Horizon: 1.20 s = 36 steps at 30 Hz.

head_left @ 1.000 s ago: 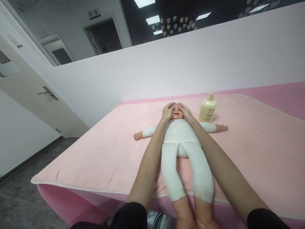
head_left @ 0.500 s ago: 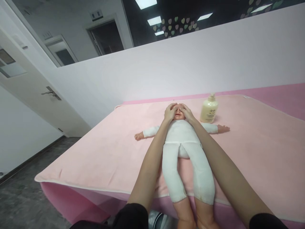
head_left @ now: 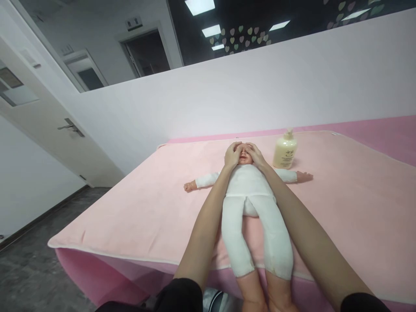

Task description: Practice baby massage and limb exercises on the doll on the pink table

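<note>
A baby doll [head_left: 250, 184] in a white body covering lies on its back, its arms spread and its feet toward me. My left hand [head_left: 232, 155] is curved around one side of the doll's head, fingers bent over the forehead and eye area. On the other side, my right hand [head_left: 255, 154] cups the head the same way. Between the hands, the doll's mouth and chin show, while its eyes are covered. Close to the doll's outstretched arm on the right stands a pale yellow pump bottle [head_left: 284, 151], upright and untouched.
A light pink blanket [head_left: 139, 208] covers the table, over a darker pink cloth [head_left: 97, 271] hanging at the front. Behind rises a white wall [head_left: 234, 95] with a dark window [head_left: 276, 26] above. A door [head_left: 48, 112] stands at the left.
Both hands stay on the doll's head, with the fingers shifted only very slightly. The whole view has dipped by a few pixels; the doll and bottle are unmoved.
</note>
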Each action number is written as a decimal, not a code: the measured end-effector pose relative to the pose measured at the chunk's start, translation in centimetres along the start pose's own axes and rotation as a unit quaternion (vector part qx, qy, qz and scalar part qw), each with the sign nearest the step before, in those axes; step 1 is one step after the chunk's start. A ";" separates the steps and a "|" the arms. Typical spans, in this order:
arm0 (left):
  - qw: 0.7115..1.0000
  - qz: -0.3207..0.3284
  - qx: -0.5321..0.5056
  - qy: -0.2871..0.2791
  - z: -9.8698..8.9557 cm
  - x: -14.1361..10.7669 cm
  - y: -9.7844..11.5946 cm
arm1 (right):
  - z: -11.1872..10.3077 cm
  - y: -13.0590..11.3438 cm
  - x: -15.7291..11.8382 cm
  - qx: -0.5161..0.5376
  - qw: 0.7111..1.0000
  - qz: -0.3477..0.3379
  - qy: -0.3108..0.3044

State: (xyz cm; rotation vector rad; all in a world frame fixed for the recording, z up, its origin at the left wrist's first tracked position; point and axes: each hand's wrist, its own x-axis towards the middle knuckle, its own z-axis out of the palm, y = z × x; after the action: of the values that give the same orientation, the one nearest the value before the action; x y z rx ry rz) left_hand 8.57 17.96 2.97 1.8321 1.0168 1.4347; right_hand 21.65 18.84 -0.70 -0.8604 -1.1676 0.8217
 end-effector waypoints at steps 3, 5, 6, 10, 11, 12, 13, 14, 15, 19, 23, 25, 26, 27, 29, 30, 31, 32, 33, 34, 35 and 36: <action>1.000 -0.011 0.004 -0.001 0.0 0.1 0.0 | 0.0 0.4 0.4 0.002 1.000 0.013 0.000; 1.000 -0.019 0.012 0.007 -0.1 0.1 0.1 | 0.0 0.5 0.5 0.012 0.999 0.031 -0.002; 1.000 -0.019 0.014 0.011 -0.1 0.1 0.1 | 0.0 0.4 0.5 0.018 0.999 0.037 -0.004; 1.000 0.001 0.004 0.008 -0.1 -0.1 0.1 | -0.1 0.2 0.3 0.012 1.000 0.021 0.005; 1.000 0.006 0.000 0.004 -0.1 -0.1 0.1 | -0.1 0.2 0.3 0.002 1.000 0.014 0.008; 1.000 0.008 -0.004 -0.001 -0.1 -0.1 0.1 | -0.1 0.2 0.3 -0.009 1.000 0.009 0.009; 1.000 0.006 -0.008 -0.006 -0.1 0.0 0.0 | -0.1 0.3 0.2 -0.017 1.000 0.006 0.010; 1.000 0.000 -0.012 -0.009 -0.1 0.0 0.1 | 0.0 0.3 0.3 -0.022 1.000 0.006 0.010; 1.000 -0.009 -0.014 -0.009 -0.1 0.0 0.1 | 0.0 0.3 0.3 -0.024 1.000 0.009 0.011; 1.000 -0.027 -0.005 0.007 0.0 0.0 0.4 | 0.1 0.0 0.4 -0.012 0.999 0.030 0.013; 1.000 -0.011 -0.009 0.014 0.0 0.0 0.3 | 0.0 -0.2 0.3 -0.019 0.999 0.026 0.026; 1.000 -0.002 -0.017 0.009 0.0 0.0 0.1 | 0.0 -0.2 0.1 -0.026 0.999 0.011 0.028; 1.000 0.000 -0.020 0.006 0.0 0.1 0.0 | -0.1 -0.1 0.1 -0.026 0.999 0.006 0.022; 1.000 -0.001 -0.022 0.004 0.0 0.1 -0.1 | -0.1 0.0 0.1 -0.023 1.000 0.002 0.014; 1.000 -0.009 -0.024 0.000 0.0 0.2 -0.1 | -0.1 0.1 0.1 -0.014 1.000 -0.003 0.003; 1.000 -0.014 -0.023 0.000 0.0 0.2 -0.1 | -0.1 0.2 0.1 -0.008 1.000 -0.001 0.003; 1.000 -0.018 -0.021 0.003 0.0 0.2 0.0 | -0.1 0.3 0.1 -0.001 1.000 0.005 0.003; 1.000 -0.023 -0.018 0.007 0.0 0.2 0.1 | -0.1 0.3 0.2 0.008 1.000 0.015 0.002; 0.999 -0.027 -0.014 0.013 0.0 0.1 0.1 | -0.1 0.3 0.2 0.016 1.000 0.026 0.000; 0.999 -0.028 -0.010 0.016 0.0 0.1 0.2 | -0.1 0.2 0.2 0.023 0.999 0.034 -0.002; 0.999 -0.027 -0.007 0.016 0.0 0.0 0.3 | -0.1 0.2 0.2 0.026 0.999 0.038 -0.003; 1.000 -0.024 -0.006 0.014 0.0 0.0 0.3 | -0.2 0.2 0.2 0.026 0.999 0.037 -0.003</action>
State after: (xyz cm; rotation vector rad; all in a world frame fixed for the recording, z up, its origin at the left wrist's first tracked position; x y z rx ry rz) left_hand 8.61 17.80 3.21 1.7718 1.0577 1.4394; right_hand 21.82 19.07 -0.81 -0.8622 -1.1206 0.9112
